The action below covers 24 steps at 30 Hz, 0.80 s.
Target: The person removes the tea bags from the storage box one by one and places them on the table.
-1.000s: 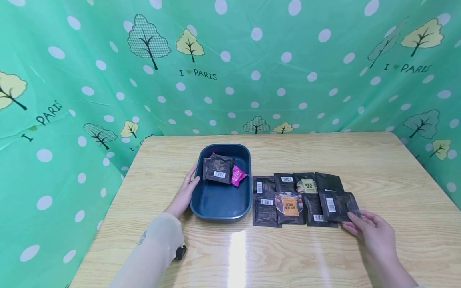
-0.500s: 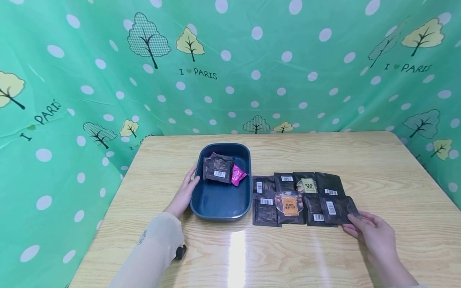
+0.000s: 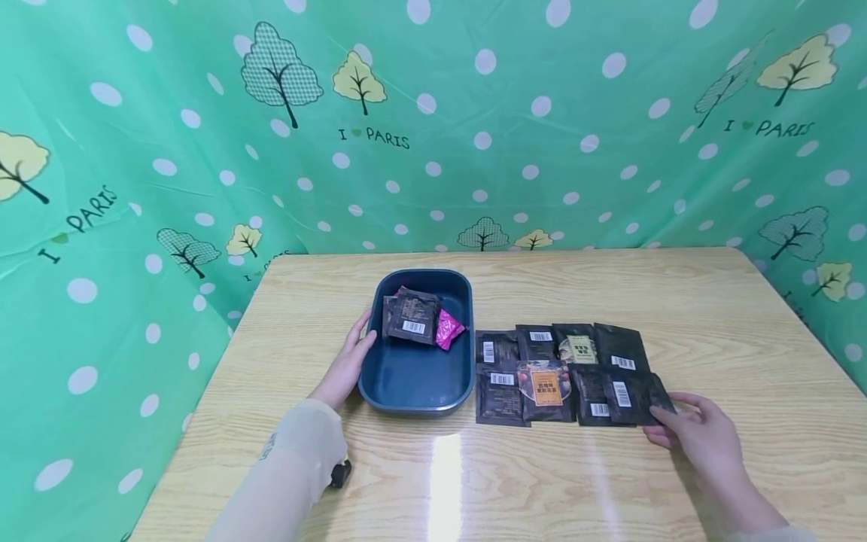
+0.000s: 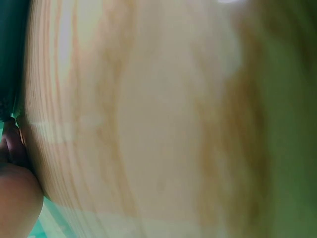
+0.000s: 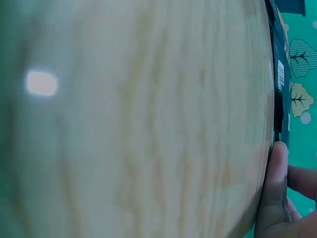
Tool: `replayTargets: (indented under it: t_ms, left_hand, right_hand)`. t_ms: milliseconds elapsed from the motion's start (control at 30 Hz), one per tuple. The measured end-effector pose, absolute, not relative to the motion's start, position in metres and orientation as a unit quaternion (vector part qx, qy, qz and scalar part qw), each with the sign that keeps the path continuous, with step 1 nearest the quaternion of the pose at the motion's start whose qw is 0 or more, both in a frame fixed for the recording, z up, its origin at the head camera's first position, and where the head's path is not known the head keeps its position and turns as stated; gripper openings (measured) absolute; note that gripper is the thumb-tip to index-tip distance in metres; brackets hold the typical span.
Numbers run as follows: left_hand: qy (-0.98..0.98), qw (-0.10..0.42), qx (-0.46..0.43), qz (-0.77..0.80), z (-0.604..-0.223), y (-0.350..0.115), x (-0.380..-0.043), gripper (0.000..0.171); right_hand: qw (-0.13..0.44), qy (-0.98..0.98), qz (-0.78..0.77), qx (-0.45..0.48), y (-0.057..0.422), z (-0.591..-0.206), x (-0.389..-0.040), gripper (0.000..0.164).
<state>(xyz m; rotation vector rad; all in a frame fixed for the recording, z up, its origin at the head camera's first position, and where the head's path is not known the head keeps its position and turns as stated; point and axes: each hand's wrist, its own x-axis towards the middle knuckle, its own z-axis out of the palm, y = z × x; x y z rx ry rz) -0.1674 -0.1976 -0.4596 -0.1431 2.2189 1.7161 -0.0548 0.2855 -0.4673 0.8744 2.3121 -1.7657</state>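
Note:
My right hand (image 3: 701,436) pinches the right-hand corner of a black sachet (image 3: 630,397) between thumb and fingers. This sachet lies at the right end of the front row and overlaps the barcoded sachet (image 3: 591,388) to its left. In the right wrist view the thumb (image 5: 277,163) is at the sachet's edge, low over the tabletop. My left hand (image 3: 345,369) rests against the left wall of a dark blue bin (image 3: 366,395), fingers along its outside. Inside the bin are black sachets (image 3: 415,316) and a bright pink wrapped piece (image 3: 448,330).
Two rows of black sachets spread to the right of the bin, one with an orange label (image 3: 545,388) and one with a pale green label (image 3: 579,349). A small black object (image 3: 341,474) lies near the left sleeve. A green patterned cloth (image 3: 433,150) hangs behind the wooden table (image 3: 528,482).
The pinched sachet has come down slightly toward the front row, uncovering the barcode of the sachet behind it. Its right part now bends under the thumb. My left hand stays at the bin.

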Motion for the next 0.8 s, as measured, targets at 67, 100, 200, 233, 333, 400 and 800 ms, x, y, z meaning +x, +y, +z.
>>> replayTargets:
  t_ms: [67,100,200,233,333,400,800]
  left_hand:
    - [0.779,0.165,-0.050,0.603,-0.4600,-0.1977,-0.1677,0.058]
    - [0.779,0.166,-0.050,0.603,-0.4600,-0.1977,-0.1677,0.058]
    - [0.780,0.168,-0.050,0.601,-0.4593,-0.1975,-0.1675,0.058]
    - [0.779,0.169,-0.051,0.601,-0.4590,-0.1975,-0.1673,0.058]
    - [0.779,0.172,-0.051,0.601,-0.4583,-0.1973,-0.1668,0.059]
    - [0.779,0.172,-0.051,0.601,-0.4584,-0.1974,-0.1667,0.059]
    - [0.781,0.166,-0.054,0.599,-0.4618,-0.1978,-0.1679,0.058]
  right_hand:
    - [0.053,0.770,-0.570,0.281,0.2856,-0.4669,-0.0552,0.067]
    - [0.054,0.775,-0.565,0.279,0.2856,-0.4664,-0.0555,0.067]
    - [0.057,0.782,-0.556,0.277,0.2855,-0.4650,-0.0567,0.066]
    - [0.059,0.784,-0.553,0.276,0.2854,-0.4646,-0.0570,0.065]
    - [0.067,0.791,-0.544,0.271,0.2863,-0.4639,-0.0583,0.064]
    - [0.074,0.798,-0.536,0.263,0.2873,-0.4636,-0.0590,0.064]
    - [0.125,0.856,-0.456,0.209,0.2951,-0.4583,-0.0642,0.064]
